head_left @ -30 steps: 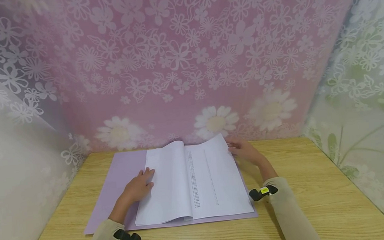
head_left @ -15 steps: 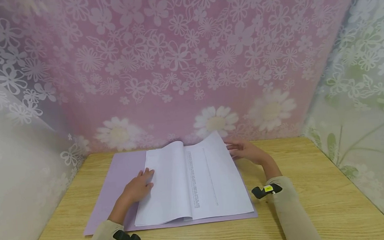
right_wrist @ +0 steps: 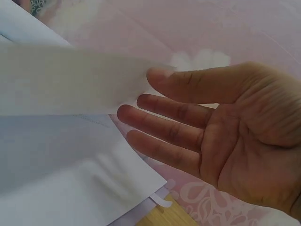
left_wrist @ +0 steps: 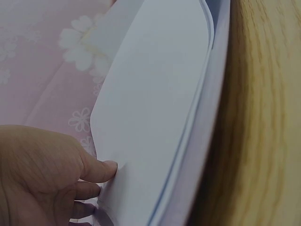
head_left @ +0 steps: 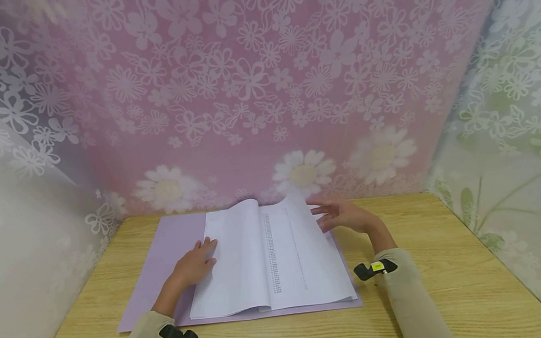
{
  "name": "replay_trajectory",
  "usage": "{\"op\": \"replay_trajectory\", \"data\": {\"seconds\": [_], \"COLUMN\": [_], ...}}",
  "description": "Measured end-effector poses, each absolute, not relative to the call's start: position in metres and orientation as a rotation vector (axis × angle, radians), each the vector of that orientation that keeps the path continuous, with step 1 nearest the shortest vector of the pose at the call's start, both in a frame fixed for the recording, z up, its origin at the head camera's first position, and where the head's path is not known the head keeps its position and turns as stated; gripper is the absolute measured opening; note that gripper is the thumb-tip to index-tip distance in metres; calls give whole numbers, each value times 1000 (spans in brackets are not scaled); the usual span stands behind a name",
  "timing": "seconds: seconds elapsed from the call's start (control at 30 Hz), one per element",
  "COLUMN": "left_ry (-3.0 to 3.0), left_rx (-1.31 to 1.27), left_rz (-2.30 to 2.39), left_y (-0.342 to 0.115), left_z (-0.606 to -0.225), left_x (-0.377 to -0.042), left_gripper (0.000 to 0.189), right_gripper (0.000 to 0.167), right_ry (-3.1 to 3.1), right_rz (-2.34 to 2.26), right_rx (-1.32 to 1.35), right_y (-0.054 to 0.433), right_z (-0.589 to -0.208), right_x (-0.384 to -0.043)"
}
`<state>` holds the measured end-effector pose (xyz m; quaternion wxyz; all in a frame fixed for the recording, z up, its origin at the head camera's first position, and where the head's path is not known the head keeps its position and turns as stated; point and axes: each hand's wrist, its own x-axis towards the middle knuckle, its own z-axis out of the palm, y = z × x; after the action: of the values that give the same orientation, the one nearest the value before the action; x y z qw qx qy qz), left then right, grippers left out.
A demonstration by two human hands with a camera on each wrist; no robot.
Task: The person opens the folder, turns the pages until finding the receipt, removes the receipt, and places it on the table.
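Note:
A purple folder lies open on the table with a thick set of white sheets in it. My left hand rests with spread fingers on the outer edge of the left-hand pages; its thumb lies on the paper in the left wrist view. At the upper right corner, my right hand pinches a raised page by its edge. In the right wrist view the thumb is at that page's edge, three fingers extend below, and the index finger is hidden. Columns of small print run down the raised page.
The folder lies on a wood-grain table. A pink floral cloth hangs right behind the table's back edge, with pale floral cloths at both sides. A black wrist camera sits on the right sleeve, another on the left.
The right-hand page's upper corner has been drawn leftward and curls up more, with the right hand shifting left along with it. Another sheet now shows beneath. The left hand stays put.

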<state>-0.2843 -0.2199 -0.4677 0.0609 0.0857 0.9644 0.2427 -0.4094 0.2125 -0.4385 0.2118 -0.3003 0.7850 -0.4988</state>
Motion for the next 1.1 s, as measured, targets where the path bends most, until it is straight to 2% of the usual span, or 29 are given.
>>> {"op": "replay_trajectory", "data": {"seconds": [0.7,1.1], "left_ry": [2909,2904], "left_rx": [226,219], "left_rz": [738,740], "left_y": [-221,-222], "left_z": [-473,-472], "left_x": [-288,-289], "left_gripper": [54,53], "right_gripper": [89,92], "right_ry": [2125,2145], "right_rz": [-1225,-1154], "right_rx": [-1052,-1059], "right_y": [181,166], "right_z": [-426,-425], "right_x": [-396,-387]}}
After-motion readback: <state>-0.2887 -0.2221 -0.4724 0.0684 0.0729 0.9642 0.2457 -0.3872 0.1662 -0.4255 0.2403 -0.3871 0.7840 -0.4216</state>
